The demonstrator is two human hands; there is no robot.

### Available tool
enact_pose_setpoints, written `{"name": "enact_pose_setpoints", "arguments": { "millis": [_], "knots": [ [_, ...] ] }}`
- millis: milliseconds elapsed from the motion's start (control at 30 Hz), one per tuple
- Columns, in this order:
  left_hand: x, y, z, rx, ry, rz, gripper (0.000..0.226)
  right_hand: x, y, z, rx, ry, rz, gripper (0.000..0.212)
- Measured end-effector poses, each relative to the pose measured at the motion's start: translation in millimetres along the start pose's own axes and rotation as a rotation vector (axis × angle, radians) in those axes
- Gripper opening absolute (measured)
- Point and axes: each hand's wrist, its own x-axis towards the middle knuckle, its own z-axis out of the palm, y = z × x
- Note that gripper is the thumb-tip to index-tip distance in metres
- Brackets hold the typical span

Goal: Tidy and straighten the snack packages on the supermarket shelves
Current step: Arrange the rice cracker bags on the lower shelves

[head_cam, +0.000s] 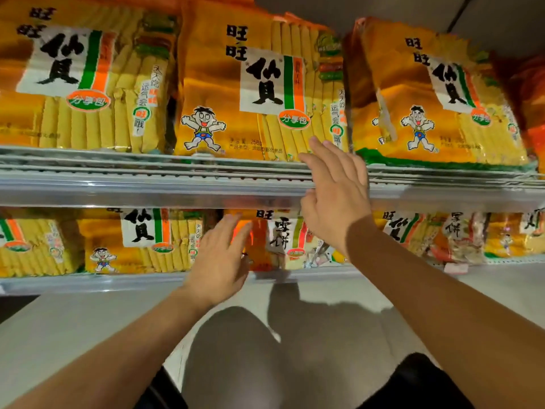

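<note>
Orange and yellow rice cracker bags fill two shelves. On the upper shelf the middle bag (253, 84) stands upright, and the right bag (436, 95) leans to the right. My right hand (336, 193) is raised in front of the upper shelf rail (147, 187), fingers straight, fingertips near the middle bag's lower right corner. My left hand (218, 258) reaches to the lower shelf with straight fingers, beside an orange bag (258, 246) and a white-labelled bag (290, 240). Neither hand holds anything.
The left upper bag (76, 78) and lower yellow bags (138, 240) stand in rows. More mixed bags (460, 237) sit at the lower right. The lower shelf edge (88, 283) runs across, with pale floor (73, 329) and my knee (236, 358) below.
</note>
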Motion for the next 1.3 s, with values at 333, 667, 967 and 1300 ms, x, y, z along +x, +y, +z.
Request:
{"name": "enact_pose_setpoints", "arguments": {
  "millis": [333, 667, 967, 1300],
  "knots": [
    [93.7, -12.8, -14.1, -0.647, -0.022, -0.491, 0.026, -0.3, -2.3, 0.3, 0.022, 0.010, 0.017, 0.055],
    [78.3, -19.9, 3.5, -1.078, 0.025, -0.680, 0.019, -0.5, -5.2, 1.1, 0.043, 0.034, 0.044, 0.054],
    [69.7, -14.4, 30.0, -1.084, 0.078, -0.683, 0.044, -1.5, -4.1, 2.3, 0.047, 0.041, 0.025, 0.053],
    [71.6, 3.6, 17.8, -0.957, 0.157, -0.565, 0.023, -2.6, -2.3, 3.8, 0.077, 0.064, 0.002, 0.052]
  ]
}}
